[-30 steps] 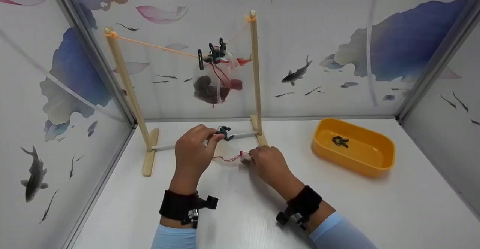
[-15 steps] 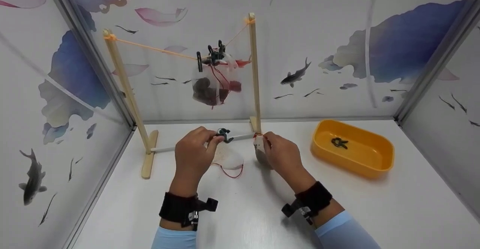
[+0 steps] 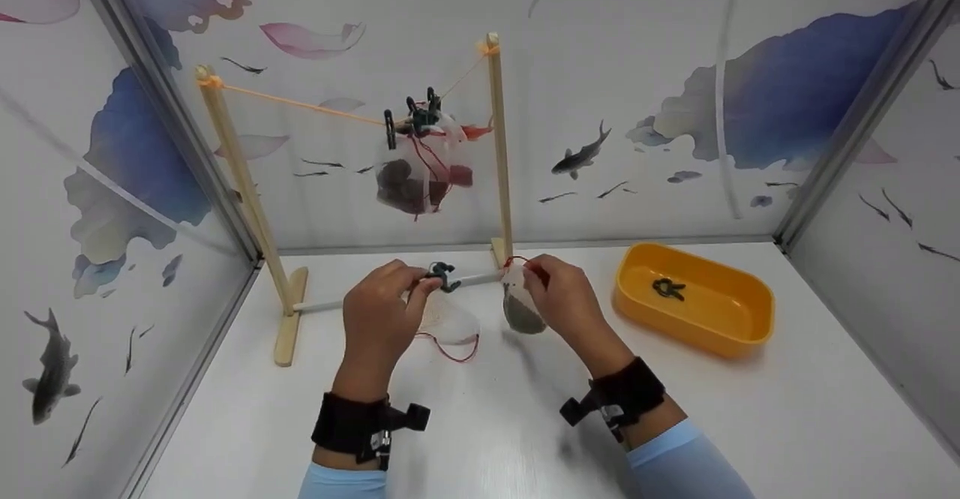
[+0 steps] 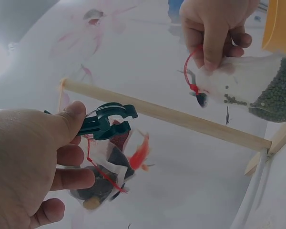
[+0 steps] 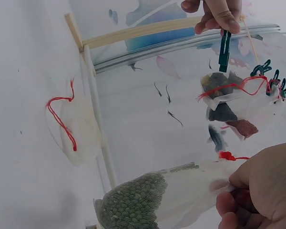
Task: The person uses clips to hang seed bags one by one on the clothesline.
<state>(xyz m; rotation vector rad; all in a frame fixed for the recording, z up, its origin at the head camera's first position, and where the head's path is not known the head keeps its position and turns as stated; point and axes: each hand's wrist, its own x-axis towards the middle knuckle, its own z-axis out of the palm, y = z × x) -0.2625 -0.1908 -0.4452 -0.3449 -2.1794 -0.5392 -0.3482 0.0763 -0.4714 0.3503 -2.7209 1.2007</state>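
Note:
My left hand [image 3: 382,311] pinches a dark green clothes peg [image 4: 102,125] by its handles, its jaws pointing away from the fingers. With thumb and fingertips, my right hand [image 3: 574,304] holds the top of a white drawstring mesh bag [image 3: 523,313]. Small green beans [image 5: 133,202] fill the lower end of that bag, and its red cord shows at the top. On the table between the hands lies a pale drawstring bag [image 5: 78,129] with a red cord. Behind them, filled bags [image 3: 420,184] hang from an orange line [image 3: 300,103] by several dark pegs [image 3: 424,112].
Two wooden posts [image 3: 500,146] carry the line, standing on wooden feet [image 3: 289,319] joined by a white rod [image 3: 319,305]. At right stands a yellow tray [image 3: 694,326] holding a dark peg [image 3: 667,289]. Printed panels [image 3: 637,206] enclose the table.
My right hand has lifted the bean bag by its top, moving up and right from beside the pale bag. My left hand keeps its pinch on the peg. The whole view has shifted slightly.

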